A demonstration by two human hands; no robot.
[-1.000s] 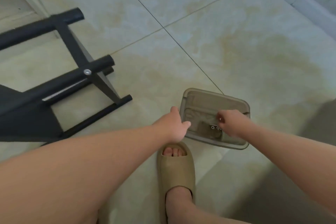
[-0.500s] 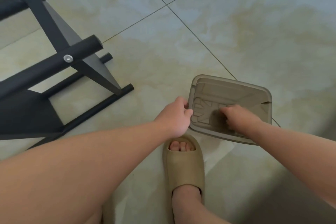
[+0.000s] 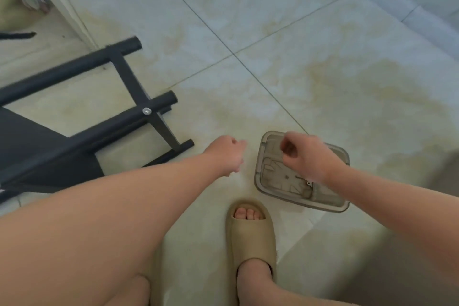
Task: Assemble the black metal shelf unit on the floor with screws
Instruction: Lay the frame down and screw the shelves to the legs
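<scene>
Both hands come off the plastic tray (image 3: 273, 179): left hand (image 3: 227, 154) curls up empty beside it, right hand (image 3: 306, 156) hovers above, fingers bunched, contents impossible to tell.

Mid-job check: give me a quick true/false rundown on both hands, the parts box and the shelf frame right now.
1. The black shelf frame lies on the floor, left of the clear plastic box. True.
2. The left hand grips the box rim. False: it is off the box, to its left, fingers curled.
3. The right hand is above the box, fingers curled. True; whether it holds a screw is unclear.
4. The frame has no screw fitted. False: a silver screw sits in a joint.
</scene>
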